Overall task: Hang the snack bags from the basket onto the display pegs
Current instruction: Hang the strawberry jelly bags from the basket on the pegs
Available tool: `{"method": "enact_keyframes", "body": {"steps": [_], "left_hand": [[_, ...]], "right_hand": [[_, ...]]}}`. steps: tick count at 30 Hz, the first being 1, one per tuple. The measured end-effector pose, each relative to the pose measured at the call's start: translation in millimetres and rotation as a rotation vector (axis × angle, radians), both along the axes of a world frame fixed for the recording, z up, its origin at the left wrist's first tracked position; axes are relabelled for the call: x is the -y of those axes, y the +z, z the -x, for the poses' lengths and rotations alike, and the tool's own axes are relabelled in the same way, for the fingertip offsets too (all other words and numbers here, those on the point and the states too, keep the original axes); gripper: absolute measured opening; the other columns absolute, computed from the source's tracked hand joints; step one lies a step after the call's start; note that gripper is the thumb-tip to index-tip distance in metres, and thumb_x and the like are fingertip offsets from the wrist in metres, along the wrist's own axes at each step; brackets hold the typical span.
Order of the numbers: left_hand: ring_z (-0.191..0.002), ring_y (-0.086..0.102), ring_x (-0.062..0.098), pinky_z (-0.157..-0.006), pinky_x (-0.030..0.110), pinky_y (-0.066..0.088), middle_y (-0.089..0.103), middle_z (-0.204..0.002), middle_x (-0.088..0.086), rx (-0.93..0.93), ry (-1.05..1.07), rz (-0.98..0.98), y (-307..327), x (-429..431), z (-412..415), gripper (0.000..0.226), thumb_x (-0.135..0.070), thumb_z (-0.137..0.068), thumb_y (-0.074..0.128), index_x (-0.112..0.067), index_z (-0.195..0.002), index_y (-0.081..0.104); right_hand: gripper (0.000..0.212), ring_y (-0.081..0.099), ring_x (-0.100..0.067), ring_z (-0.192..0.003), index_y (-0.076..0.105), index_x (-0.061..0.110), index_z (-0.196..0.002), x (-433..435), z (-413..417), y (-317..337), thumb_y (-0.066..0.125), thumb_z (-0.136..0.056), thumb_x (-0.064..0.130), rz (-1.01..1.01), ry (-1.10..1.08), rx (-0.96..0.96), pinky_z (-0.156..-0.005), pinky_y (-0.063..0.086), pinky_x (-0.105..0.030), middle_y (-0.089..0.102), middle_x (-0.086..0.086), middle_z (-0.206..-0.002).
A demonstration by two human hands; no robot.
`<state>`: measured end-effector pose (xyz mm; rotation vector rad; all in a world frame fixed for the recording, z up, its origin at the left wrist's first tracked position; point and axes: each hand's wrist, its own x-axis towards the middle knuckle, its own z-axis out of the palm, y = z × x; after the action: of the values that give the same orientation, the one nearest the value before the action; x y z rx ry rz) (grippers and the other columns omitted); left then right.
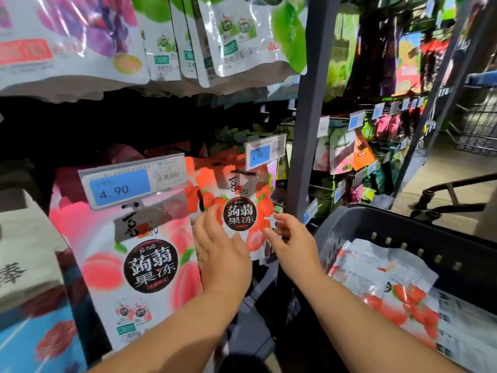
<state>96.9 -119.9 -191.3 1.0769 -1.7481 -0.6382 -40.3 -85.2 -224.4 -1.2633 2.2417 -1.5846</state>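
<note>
1. My forearms run off the bottom edge. The strawberry bag [239,211] hides the tips of my right hand's [293,243] fingers, and the shelf depth left of the grey post [306,130] is too dark to read.
2. The strawberry bag hangs just left of the post. Its top hole sits on a black peg [242,172], though blur keeps me from seeing how far on.
3. My left hand [223,254] lies flat on the bag's lower left front, fingers nearly straight and gripping nothing.
4. My right hand, nearer the post, pinches the bag's right edge, thumb on the front and fingers curled round behind.
5. The bag's black round label reads "jǔ ruò" above "蒟蒻果冻". The small red line beneath is illegible.
6. Further left of the post, a peach bag [150,265] carries the same round label. Its top is covered by a clear price tag [121,187] with "4.90" on blue. A second price tag [265,154], close to the post, also reads "4.90".
7. Up and left of the post hang green bags [242,36] with print too blurred to read.
8. Right of the post and lower stands the basket [403,230], dark plastic with slotted walls, its far side cut off.
9. In it lie glossy, crinkled snack bags [390,292], white with red strawberries, overlapping.
</note>
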Motion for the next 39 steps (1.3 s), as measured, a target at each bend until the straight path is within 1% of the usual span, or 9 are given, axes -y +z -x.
{"method": "enact_keyframes", "body": {"steps": [3,9,15,18,21,24,29,36,39], "left_hand": [[-0.128,0.035,0.028,-0.113,0.041,0.024,0.043,-0.137,0.008,0.102,-0.091,0.098,-7,-7,6,0.046,-0.012,-0.092,0.058,-0.011,-0.135,0.044],[-0.127,0.035,0.021,-0.106,0.034,0.031,0.047,-0.130,-0.002,0.498,-0.525,0.070,-22,-23,40,0.034,-0.029,-0.098,0.051,-0.021,-0.130,0.046],[-0.115,0.048,0.022,-0.094,0.036,0.040,0.061,-0.118,0.001,0.790,-0.889,0.246,-15,-38,84,0.023,-0.035,-0.101,0.046,-0.023,-0.114,0.060],[-0.102,0.056,0.023,-0.080,0.033,0.031,0.068,-0.104,-0.001,0.892,-0.936,0.459,-31,-36,103,0.030,-0.037,-0.104,0.036,-0.024,-0.105,0.063],[-0.087,0.058,0.021,-0.076,0.032,0.018,0.066,-0.087,0.001,0.806,-0.877,0.639,-53,-32,111,0.040,-0.036,-0.102,0.023,-0.023,-0.097,0.060],[-0.086,0.058,0.012,-0.098,0.021,0.011,0.065,-0.085,-0.005,0.755,-0.899,0.656,-59,-28,116,0.059,-0.043,-0.090,0.004,-0.025,-0.098,0.060],[-0.089,0.056,0.009,-0.108,0.020,0.004,0.066,-0.087,-0.009,0.744,-0.931,0.608,-61,-29,121,0.065,-0.047,-0.085,-0.001,-0.030,-0.099,0.060],[-0.083,0.049,0.006,-0.111,0.022,0.008,0.057,-0.079,-0.011,0.749,-0.936,0.584,-60,-28,121,0.039,-0.038,-0.093,0.013,-0.033,-0.089,0.052],[-0.076,0.045,0.005,-0.110,0.022,0.010,0.053,-0.072,-0.012,0.726,-0.932,0.600,-62,-26,120,0.047,-0.042,-0.090,0.008,-0.032,-0.085,0.054]], "right_hand": [[0.027,0.060,-0.004,-0.090,0.067,0.024,-0.114,-14,9,6,0.069,-0.091,0.036,-0.021,-0.025,-0.069,-0.078,0.047,-0.017,0.064,0.005,-0.106],[0.009,0.061,-0.009,-0.085,0.070,0.026,-0.093,-68,55,13,0.068,-0.091,0.035,-0.251,-0.012,-0.163,-0.077,0.047,-0.028,0.068,0.008,-0.092],[0.027,0.060,-0.017,-0.103,0.068,0.023,-0.115,-136,126,-7,0.068,-0.092,0.037,-0.800,0.052,-0.306,-0.085,0.044,-0.025,0.059,0.005,-0.107],[0.032,0.056,-0.018,-0.114,0.065,0.029,-0.122,-156,152,-20,0.068,-0.091,0.036,-0.962,0.089,-0.376,-0.092,0.043,-0.026,0.059,0.000,-0.122],[0.040,0.053,-0.020,-0.118,0.064,0.030,-0.124,-163,165,-35,0.072,-0.086,0.038,-1.003,0.116,-0.382,-0.097,0.044,-0.029,0.055,0.000,-0.125],[0.057,0.049,-0.019,-0.122,0.062,0.027,-0.130,-157,172,-50,0.080,-0.078,0.041,-1.003,0.176,-0.390,-0.101,0.040,-0.027,0.054,-0.001,-0.129],[0.081,0.037,-0.022,-0.135,0.048,0.029,-0.142,-145,174,-78,0.081,-0.072,0.050,-0.977,0.231,-0.471,-0.111,0.035,-0.035,0.041,0.000,-0.146],[0.089,0.015,-0.016,-0.149,0.034,0.042,-0.150,-142,185,-76,0.079,-0.074,0.053,-1.066,0.323,-0.531,-0.118,0.020,-0.041,0.017,0.010,-0.163],[0.089,0.013,-0.015,-0.150,0.031,0.044,-0.151,-141,189,-78,0.079,-0.076,0.051,-1.113,0.337,-0.572,-0.118,0.020,-0.040,0.015,0.012,-0.163]]}}
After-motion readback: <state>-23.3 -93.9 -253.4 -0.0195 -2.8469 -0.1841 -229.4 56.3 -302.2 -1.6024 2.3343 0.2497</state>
